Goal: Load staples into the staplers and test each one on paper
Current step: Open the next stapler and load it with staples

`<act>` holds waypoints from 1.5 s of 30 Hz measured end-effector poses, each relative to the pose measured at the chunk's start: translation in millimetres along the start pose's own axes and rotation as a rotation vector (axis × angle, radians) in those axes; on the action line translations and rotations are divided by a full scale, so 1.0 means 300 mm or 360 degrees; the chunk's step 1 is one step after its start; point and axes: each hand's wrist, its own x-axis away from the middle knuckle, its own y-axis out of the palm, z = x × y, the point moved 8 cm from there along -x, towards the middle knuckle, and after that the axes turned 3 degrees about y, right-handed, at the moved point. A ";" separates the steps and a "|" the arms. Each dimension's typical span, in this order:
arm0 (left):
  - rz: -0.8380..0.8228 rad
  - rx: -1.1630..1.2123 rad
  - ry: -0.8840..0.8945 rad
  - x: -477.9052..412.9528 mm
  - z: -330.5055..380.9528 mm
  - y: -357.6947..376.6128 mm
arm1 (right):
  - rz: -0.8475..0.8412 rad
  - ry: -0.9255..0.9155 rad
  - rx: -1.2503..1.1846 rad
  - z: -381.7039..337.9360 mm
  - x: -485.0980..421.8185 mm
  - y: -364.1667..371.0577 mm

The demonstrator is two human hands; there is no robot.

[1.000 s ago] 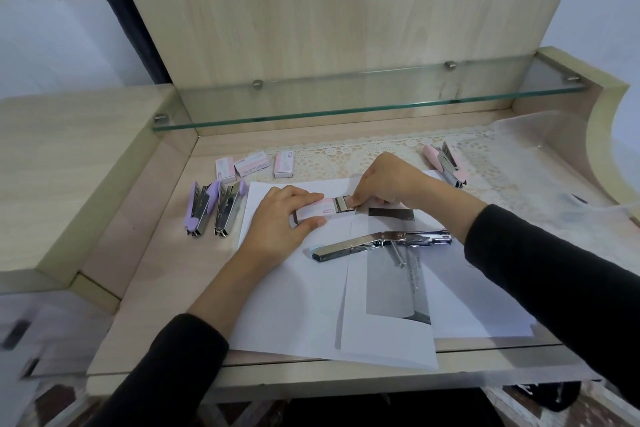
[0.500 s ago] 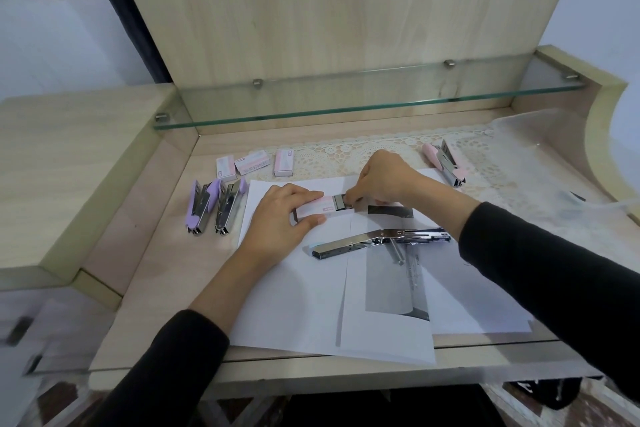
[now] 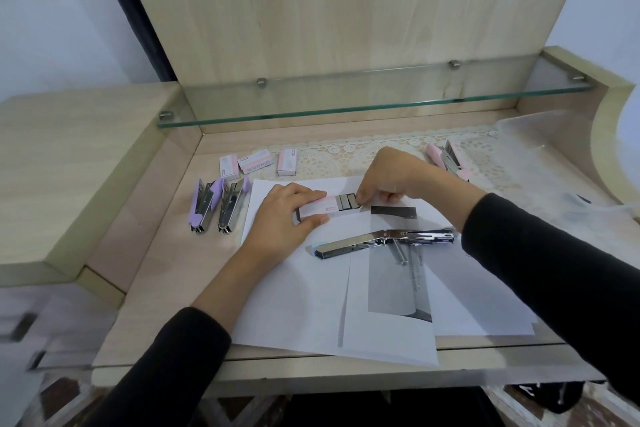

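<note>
My left hand (image 3: pixel 282 215) grips a small pink-and-white staple box (image 3: pixel 317 209) lying on the white paper (image 3: pixel 301 302). Grey staple strips (image 3: pixel 348 202) stick out of the box's right end, and my right hand (image 3: pixel 391 177) pinches their tip with its fingertips. Just in front of the hands, an opened staple-loading stapler (image 3: pixel 384 240) with a pale blue end lies flat on the paper, its metal channel exposed. A dark staple strip (image 3: pixel 393 211) lies loose on the paper to the right of the box.
Two purple staplers (image 3: pixel 219 203) lie open left of the paper. Three staple boxes (image 3: pixel 258 163) sit behind them. A pink stapler (image 3: pixel 446 158) rests on the lace mat at the back right. A glass shelf (image 3: pixel 374 104) overhangs the desk's rear.
The staple strips have slid a little further out of the box under my right fingers. My left hand has kept its hold on the box.
</note>
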 end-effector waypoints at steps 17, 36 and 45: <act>0.0007 0.0001 0.0007 0.002 0.003 -0.001 | 0.0107 -0.0048 0.0078 -0.015 0.014 0.016; -0.0085 -0.0049 -0.0010 -0.013 0.002 0.001 | 0.0146 -0.0071 0.0097 -0.053 0.009 0.043; -0.0182 -0.0121 -0.0051 -0.015 0.012 -0.018 | 0.0172 -0.0085 -0.0156 0.000 0.011 0.011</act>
